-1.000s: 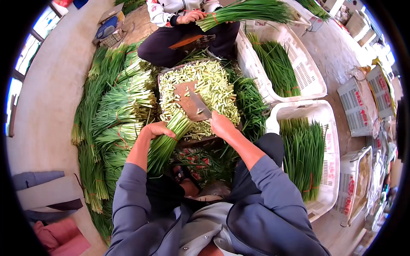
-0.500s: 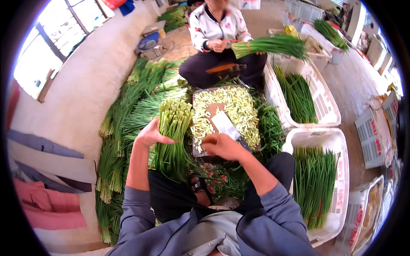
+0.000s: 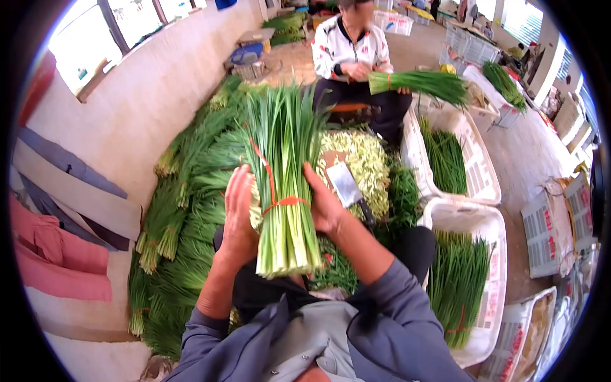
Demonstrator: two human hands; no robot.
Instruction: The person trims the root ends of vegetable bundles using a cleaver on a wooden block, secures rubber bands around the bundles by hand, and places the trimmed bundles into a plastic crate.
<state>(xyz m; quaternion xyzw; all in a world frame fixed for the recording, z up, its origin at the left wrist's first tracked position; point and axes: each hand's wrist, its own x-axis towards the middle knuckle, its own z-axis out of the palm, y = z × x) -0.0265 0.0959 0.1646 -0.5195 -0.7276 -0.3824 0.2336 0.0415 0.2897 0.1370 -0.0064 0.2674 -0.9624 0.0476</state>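
Observation:
A bundle of garlic chives, bound with an orange band, stands in front of me with its pale cut ends toward me and its leaves pointing away. My left hand presses its left side, fingers nearly straight. On the other side my right hand grips it, thumb along the stalks. Just beyond, a cleaver with a dark handle lies on a board strewn with trimmed pale stalk pieces. The bundle hides the board's left part.
Many chive bundles are piled along the wall at left. To the right stand white plastic crates holding more bundles. Across the board sits another person with a chive bundle in hand.
The bundle has been lifted nearer to me and turned over, cut ends now toward me. My right hand has moved from beside the cleaver onto it. The camera view has shifted.

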